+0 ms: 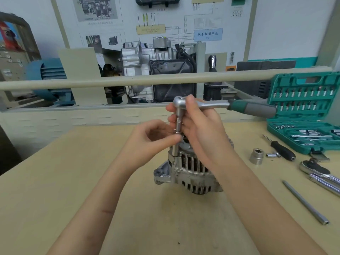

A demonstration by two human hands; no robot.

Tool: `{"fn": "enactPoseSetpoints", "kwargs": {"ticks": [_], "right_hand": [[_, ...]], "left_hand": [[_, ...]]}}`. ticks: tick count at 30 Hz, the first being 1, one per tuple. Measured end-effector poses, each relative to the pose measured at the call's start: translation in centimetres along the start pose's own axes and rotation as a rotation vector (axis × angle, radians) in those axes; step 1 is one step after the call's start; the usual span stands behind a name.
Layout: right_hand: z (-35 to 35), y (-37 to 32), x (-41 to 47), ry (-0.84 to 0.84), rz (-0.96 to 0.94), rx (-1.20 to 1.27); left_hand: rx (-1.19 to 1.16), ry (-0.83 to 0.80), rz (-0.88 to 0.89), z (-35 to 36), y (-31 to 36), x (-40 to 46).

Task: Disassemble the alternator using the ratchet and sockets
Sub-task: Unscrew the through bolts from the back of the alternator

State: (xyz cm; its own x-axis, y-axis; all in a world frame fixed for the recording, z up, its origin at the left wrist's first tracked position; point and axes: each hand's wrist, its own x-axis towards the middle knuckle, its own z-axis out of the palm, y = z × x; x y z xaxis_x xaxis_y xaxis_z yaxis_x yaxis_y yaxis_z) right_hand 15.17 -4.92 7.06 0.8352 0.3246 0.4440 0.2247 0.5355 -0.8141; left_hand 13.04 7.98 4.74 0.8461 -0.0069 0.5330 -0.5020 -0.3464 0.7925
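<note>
We see the silver, slotted alternator (191,170) standing on the worktop (73,181). Above it the ratchet (220,105) lies level, its extension (178,126) pointing straight down at the alternator's top. A loose socket (256,156) sits right of the alternator.

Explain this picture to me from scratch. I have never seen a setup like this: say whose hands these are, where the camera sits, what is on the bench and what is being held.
The camera is worn on a person's head, looking down at their own bare hands. On the wooden bench stands an alternator. The right hand grips the head of a ratchet fitted with an extension bar going down into the alternator. The left hand pinches that bar low down. To the right lie an open green socket case, a loose socket, a screwdriver, a second ratchet and a long rod.
</note>
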Motion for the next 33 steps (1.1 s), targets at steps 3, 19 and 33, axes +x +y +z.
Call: {"fn": "enactPoseSetpoints", "kwargs": {"ticks": [3,19,33], "right_hand": [[-0.4,-0.3,0.1,-0.024,0.051,0.101],[-1.6,-0.6,0.0,-0.108,0.03,0.205],[-2.0,-0.9,-0.3,-0.15,0.012,0.195]], "left_hand": [[0.059,0.084,-0.149,0.4,-2.7,-0.2],[0.083,-0.06,0.0,1.1,0.8,-0.7],[0.5,-0.094,0.024,1.7,2.1,-1.4]]}}
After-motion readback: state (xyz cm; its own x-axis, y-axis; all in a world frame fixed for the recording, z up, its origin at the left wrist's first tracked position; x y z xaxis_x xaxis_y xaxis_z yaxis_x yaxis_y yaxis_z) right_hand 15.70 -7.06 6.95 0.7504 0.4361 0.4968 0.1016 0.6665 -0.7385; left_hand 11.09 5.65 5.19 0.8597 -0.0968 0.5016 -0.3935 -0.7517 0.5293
